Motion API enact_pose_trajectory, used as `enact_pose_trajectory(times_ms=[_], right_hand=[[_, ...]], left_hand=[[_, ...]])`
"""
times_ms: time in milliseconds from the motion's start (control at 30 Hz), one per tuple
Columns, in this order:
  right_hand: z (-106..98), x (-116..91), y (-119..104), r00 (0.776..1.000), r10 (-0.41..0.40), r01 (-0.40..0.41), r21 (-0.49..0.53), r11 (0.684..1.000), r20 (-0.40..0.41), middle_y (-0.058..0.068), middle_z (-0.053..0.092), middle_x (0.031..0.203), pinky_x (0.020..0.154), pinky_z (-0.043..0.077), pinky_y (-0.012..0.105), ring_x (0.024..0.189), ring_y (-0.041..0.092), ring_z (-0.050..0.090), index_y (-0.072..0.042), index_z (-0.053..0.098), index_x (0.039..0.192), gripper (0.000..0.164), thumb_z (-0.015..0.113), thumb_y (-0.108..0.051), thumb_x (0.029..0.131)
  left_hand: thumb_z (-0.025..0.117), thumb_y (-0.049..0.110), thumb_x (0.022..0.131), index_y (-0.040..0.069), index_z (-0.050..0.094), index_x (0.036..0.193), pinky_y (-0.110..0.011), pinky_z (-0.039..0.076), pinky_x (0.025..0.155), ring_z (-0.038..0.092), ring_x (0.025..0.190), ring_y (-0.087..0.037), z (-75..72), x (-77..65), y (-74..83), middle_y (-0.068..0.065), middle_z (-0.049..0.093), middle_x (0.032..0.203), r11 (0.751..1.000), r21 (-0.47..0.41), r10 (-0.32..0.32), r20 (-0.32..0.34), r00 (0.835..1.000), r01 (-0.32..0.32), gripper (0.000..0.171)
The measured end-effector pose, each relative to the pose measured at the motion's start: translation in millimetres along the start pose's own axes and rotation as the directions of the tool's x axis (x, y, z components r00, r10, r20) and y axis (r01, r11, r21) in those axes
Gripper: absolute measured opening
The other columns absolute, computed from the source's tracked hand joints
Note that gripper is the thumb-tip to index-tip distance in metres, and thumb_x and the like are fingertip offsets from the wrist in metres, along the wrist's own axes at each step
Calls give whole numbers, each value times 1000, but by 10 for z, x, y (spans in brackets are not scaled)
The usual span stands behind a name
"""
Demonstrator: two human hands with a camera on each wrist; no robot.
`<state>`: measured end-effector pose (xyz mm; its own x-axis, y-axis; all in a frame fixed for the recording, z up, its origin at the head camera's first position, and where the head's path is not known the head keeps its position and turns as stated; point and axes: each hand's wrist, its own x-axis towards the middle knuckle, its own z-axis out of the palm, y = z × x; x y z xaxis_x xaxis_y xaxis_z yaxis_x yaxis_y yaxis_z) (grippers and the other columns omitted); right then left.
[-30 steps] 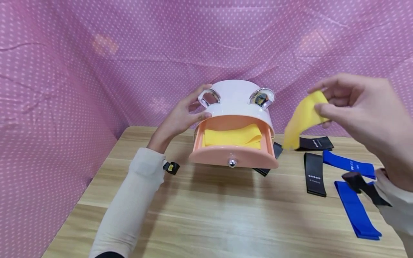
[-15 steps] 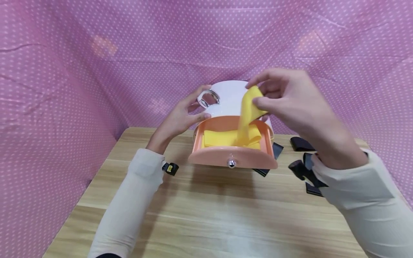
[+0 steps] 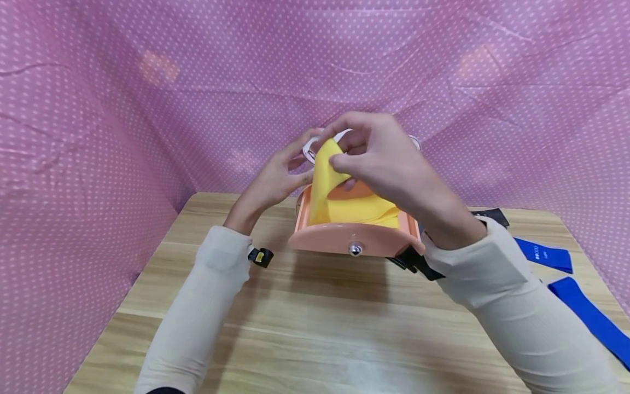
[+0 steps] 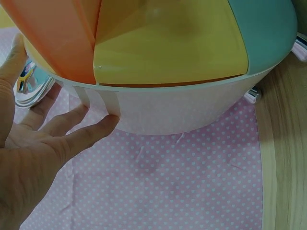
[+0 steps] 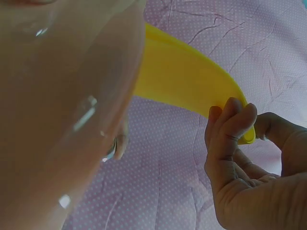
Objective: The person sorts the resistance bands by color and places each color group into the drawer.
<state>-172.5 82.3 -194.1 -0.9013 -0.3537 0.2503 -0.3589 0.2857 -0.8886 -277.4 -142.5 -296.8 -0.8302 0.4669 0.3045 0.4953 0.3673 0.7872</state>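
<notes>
In the head view my right hand pinches the upper end of a yellow resistance band. The band hangs into the left side of the pulled-out peach drawer, where more yellow bands lie folded. My left hand holds the white storage box at its left side, thumb toward the front, fingertips on the white wall in the left wrist view. The right hand hides most of the box top. In the right wrist view the band stretches from the fingers to behind the blurred drawer.
Blue resistance bands lie on the wooden table at the right. A black band lies near the back edge, and the right sleeve covers part of that area. A pink dotted cloth hangs behind and at the sides.
My right hand has carried the yellow band from the right side leftward over the drawer, and its lower end has come down into it. The left hand stays on the box.
</notes>
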Motion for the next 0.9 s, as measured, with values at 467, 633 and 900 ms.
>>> enact_pose_trajectory(times_ms=[467, 633, 900], right_hand=[[86, 56, 89, 997, 70, -71, 7, 997, 25, 16, 75, 93, 69, 67, 37, 80, 21, 73, -4, 70, 119, 29, 63, 2, 92], [-1, -15, 364, 991, 136, -135, -101, 986, 3, 13, 73, 84, 65, 65, 36, 67, 25, 73, -3, 69, 121, 28, 67, -2, 93], [-114, -150, 610, 974, 220, -226, -151, 962, -53, 15, 71, 88, 66, 66, 37, 69, 26, 76, -5, 68, 124, 29, 72, -5, 95]], left_hand=[[76, 17, 97, 43, 42, 158, -60, 37, 124, 42, 152, -33, -6, -23, -13, 9, 36, 169, 999, -39, -18, -3, 1000, 18, 75], [78, 21, 95, 39, 39, 160, -58, 36, 125, 44, 151, -35, 11, -26, 5, 6, 35, 170, 1000, -7, -13, 1, 1000, 13, 77], [80, 28, 93, 50, 36, 159, -64, 35, 123, 42, 152, -38, 10, -42, 23, 9, 28, 172, 998, 17, -56, -9, 998, 56, 82]])
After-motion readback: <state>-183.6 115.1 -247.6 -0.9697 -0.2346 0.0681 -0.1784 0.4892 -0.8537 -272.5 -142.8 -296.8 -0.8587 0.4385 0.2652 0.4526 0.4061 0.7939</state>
